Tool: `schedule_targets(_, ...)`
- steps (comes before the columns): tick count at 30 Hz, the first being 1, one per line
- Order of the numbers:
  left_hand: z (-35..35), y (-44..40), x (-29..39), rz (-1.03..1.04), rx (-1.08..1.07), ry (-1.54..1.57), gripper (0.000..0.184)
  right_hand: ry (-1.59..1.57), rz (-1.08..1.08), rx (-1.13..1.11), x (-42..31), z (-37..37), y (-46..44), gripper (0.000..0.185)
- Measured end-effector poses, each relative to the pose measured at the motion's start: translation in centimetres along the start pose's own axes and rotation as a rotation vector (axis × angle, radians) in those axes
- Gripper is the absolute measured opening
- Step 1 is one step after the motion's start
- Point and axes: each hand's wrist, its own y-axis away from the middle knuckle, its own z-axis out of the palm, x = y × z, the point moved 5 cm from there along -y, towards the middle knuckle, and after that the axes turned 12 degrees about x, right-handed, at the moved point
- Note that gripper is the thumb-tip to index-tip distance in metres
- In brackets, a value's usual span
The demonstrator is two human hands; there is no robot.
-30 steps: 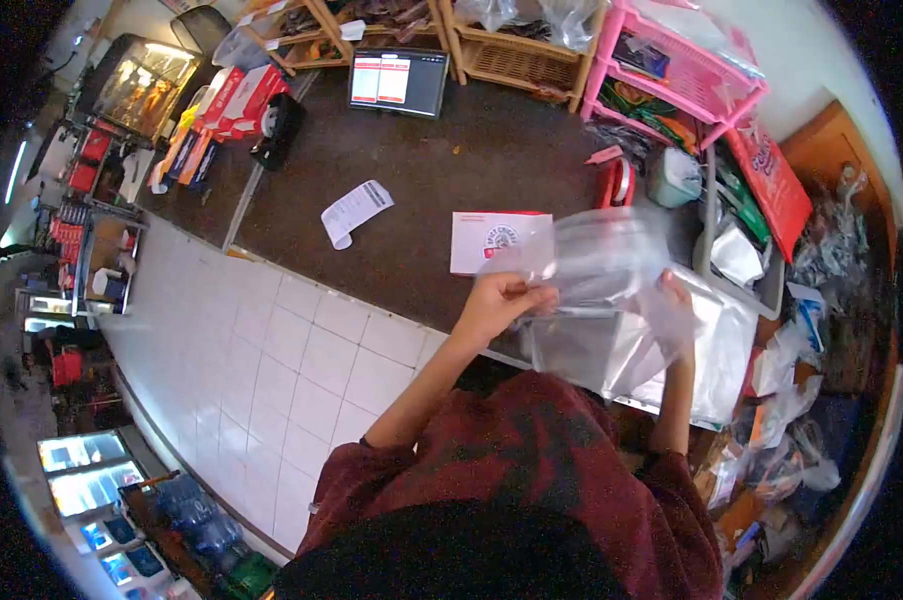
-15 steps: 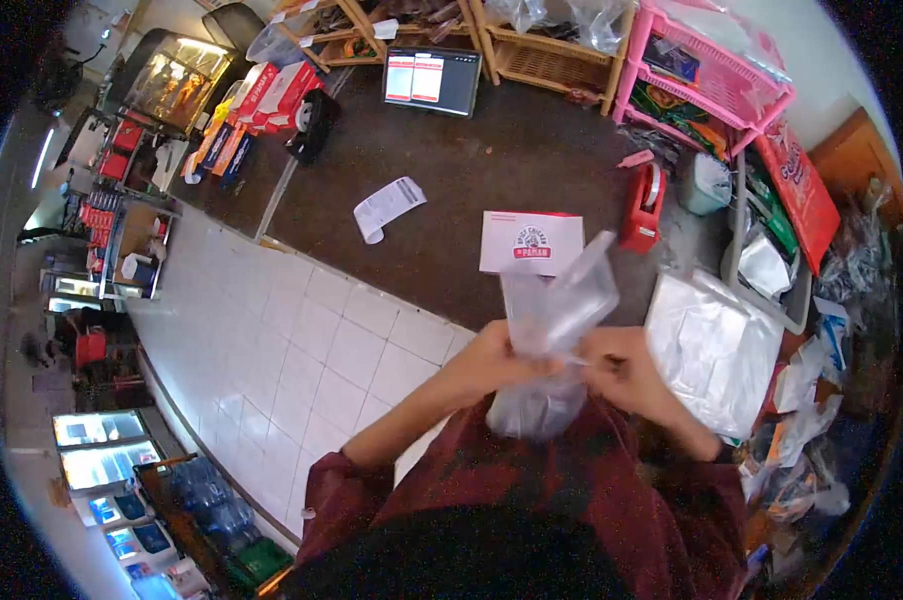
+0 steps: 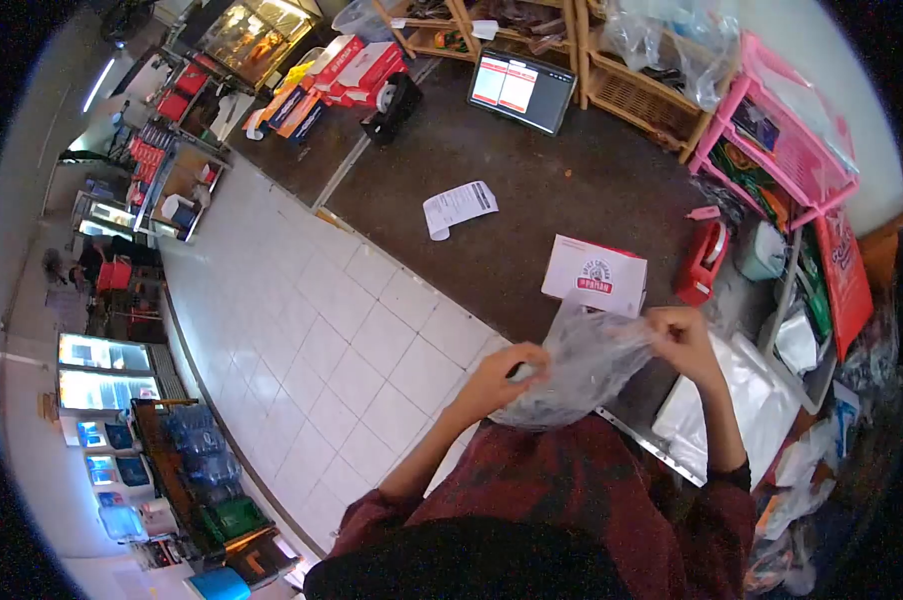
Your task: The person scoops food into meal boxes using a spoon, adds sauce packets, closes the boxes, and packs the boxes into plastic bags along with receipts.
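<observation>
Where left hand (image 3: pixel 502 380), clear bag (image 3: pixel 594 372) and right hand (image 3: pixel 684 345) meet

As the count runs left to right, I list these.

Receipt (image 3: pixel 460 208): one, white printed paper, lower corner curled, on the dark surface (image 3: pixel 412 160).

Left hand: mine; fingers partly curled at the bag's left side, thumb close to them, a whitish bit between. How firmly they grip the film, I cannot tell.

Clear bag: one, crumpled film, over the near edge of the surface, between my hands. It lies right of my left fingers and lower left of my right ones; neither hand is plainly nearer. Its long axis slants from a bulging lower left to the upper right, where a drawn-out corner points at my right fingers. Which end is the mouth, I cannot tell.

Box (image 3: pixel 597 275): one, white with red print, flat just beyond the bag, long axis left to right, right end dipping.

Right hand: mine; fingers pinched together on the bag's drawn-out corner.

Tape dispenser (image 3: pixel 702 265): one, red, beyond my right hand, apart from it.

Plastic stack (image 3: pixel 767 400): whitish, flat, partly hidden by my right forearm.
</observation>
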Motion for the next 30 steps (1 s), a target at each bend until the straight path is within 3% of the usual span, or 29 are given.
schedule_targets(1, 0.3, 0.5, -1.7, -0.254, -0.044, 0.05, 0.031, -0.045, 0.184, -0.278, 1.3, 1.8, -0.7, 0.032)
schedule_targets(2, -0.1, 1.1, -2.1, -0.256, -0.035, 0.05, 0.031, -0.088, 0.369, -0.555, 2.5, 3.4, -0.9, 0.03)
schedule_targets(3, -2.0, 1.9, -2.5, -0.239, 0.184, 0.004, 0.021, -0.088, 0.364, -0.561, 4.1, 3.9, -2.4, 0.03)
schedule_targets(4, -4.1, 2.6, -2.7, -0.22, 0.405, -0.041, 0.014, 0.0, 0.182, -0.573, 6.0, 4.2, -4.3, 0.036)
schedule_targets(5, -5.8, 3.0, -2.4, -0.129, 0.469, -0.18, 0.014, 0.086, 0.0, -0.581, 7.7, 4.9, -5.7, 0.053)
schedule_targets(7, -8.4, 3.7, -1.1, -0.049, 0.536, -0.321, 0.015, 0.671, -0.268, -0.408, 10.9, 6.3, -7.7, 0.093)
schedule_targets(8, -9.3, 3.6, -0.2, -0.202, 0.496, -0.334, 0.015, 0.67, -0.263, -0.419, 11.9, 7.3, -8.1, 0.093)
schedule_targets(9, -9.8, 3.3, 0.5, -0.355, 0.444, -0.343, 0.015, 0.848, -0.202, -0.526, 13.2, 8.6, -8.1, 0.106)
schedule_targets(10, -10.2, 2.8, 1.2, -0.366, 0.429, -0.333, 0.015, 1.028, -0.134, -0.633, 14.3, 9.3, -7.8, 0.119)
schedule_targets(13, -9.0, 0.3, 1.2, -0.38, 0.352, -0.202, 0.017, 0.992, -0.07, -0.617, 15.0, 9.4, -7.2, 0.128)
schedule_targets(15, -6.6, -1.8, -0.5, -0.338, 0.298, -0.032, 0.017, 1.017, -0.108, -0.595, 14.7, 9.0, -5.4, 0.127)
schedule_targets(17, -3.8, -4.5, -3.7, -0.154, 0.283, -0.067, 0.018, 1.083, -0.264, -0.498, 15.0, 8.6, -3.5, 0.124)
schedule_targets(19, -1.0, -7.1, -4.1, -0.397, 0.174, 0.272, 0.021, 1.087, -0.179, -0.506, 14.7, 7.2, -2.2, 0.121)
schedule_targets(21, 0.1, -8.8, -4.0, -0.429, 0.163, 0.42, 0.021, 1.06, 0.138, -0.439, 13.9, 4.2, -1.2, 0.116)
schedule_targets(22, 0.7, -9.6, -3.9, -0.464, 0.171, 0.565, 0.022, 1.071, 0.141, -0.434, 13.1, 2.3, -0.9, 0.116)
schedule_targets(24, 1.9, -10.5, -3.3, -0.485, 0.144, 0.619, 0.022, 0.785, -0.032, -0.087, 8.9, -2.3, -0.2, 0.11)
schedule_targets(25, 2.9, -10.5, -3.1, -0.513, 0.115, 0.663, 0.022, 0.796, -0.104, -0.011, 4.5, -4.0, -0.1, 0.107)
schedule_targets(27, 7.1, -10.8, -2.6, -0.514, -0.005, 0.791, 0.021, 0.833, 0.056, 0.034, -2.8, -5.8, 0.0, 0.104)
schedule_targets(30, 11.9, -10.0, 2.3, -0.563, -0.161, 1.145, 0.03, 0.827, -0.004, 0.106, -10.3, -5.6, 0.4, 0.109)
